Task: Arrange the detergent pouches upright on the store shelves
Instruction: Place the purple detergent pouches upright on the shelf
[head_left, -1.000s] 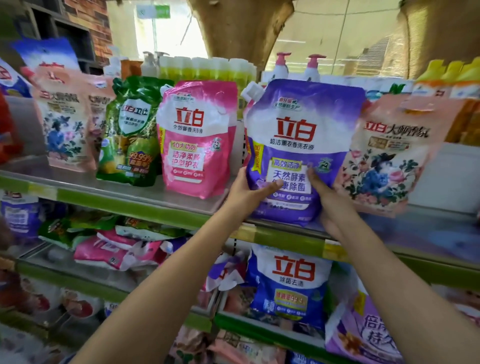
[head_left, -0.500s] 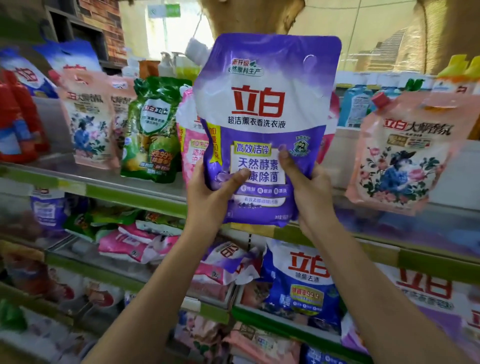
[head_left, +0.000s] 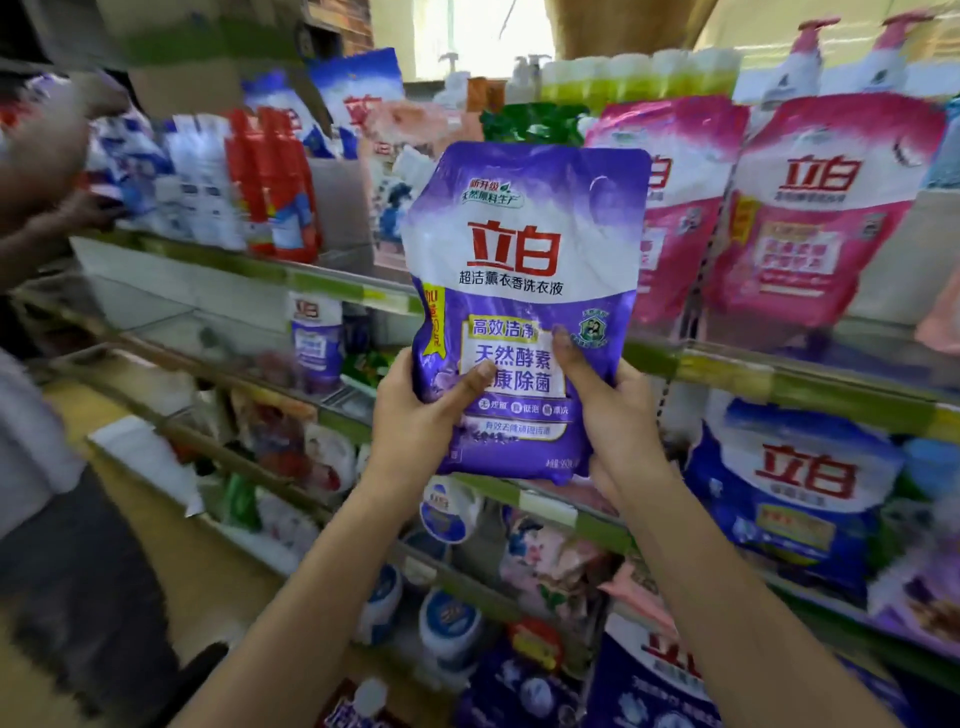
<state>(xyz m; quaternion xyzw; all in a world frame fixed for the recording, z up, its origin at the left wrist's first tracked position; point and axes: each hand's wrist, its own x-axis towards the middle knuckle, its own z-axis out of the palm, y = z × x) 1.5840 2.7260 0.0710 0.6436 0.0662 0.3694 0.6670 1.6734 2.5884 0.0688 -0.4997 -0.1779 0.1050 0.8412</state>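
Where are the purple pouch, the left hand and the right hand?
purple pouch (head_left: 524, 270): head view, on the red logo at its front.
left hand (head_left: 415, 415): head view, back of the hand by the pouch's lower left edge.
right hand (head_left: 618, 415): head view, back of the hand at the pouch's lower right.

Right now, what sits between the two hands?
In the head view, the purple pouch: the left hand grips its lower left edge and the right hand its lower right, thumbs on the front label.

Bright window (head_left: 488, 36) behind green-edged shelving (head_left: 332, 283).
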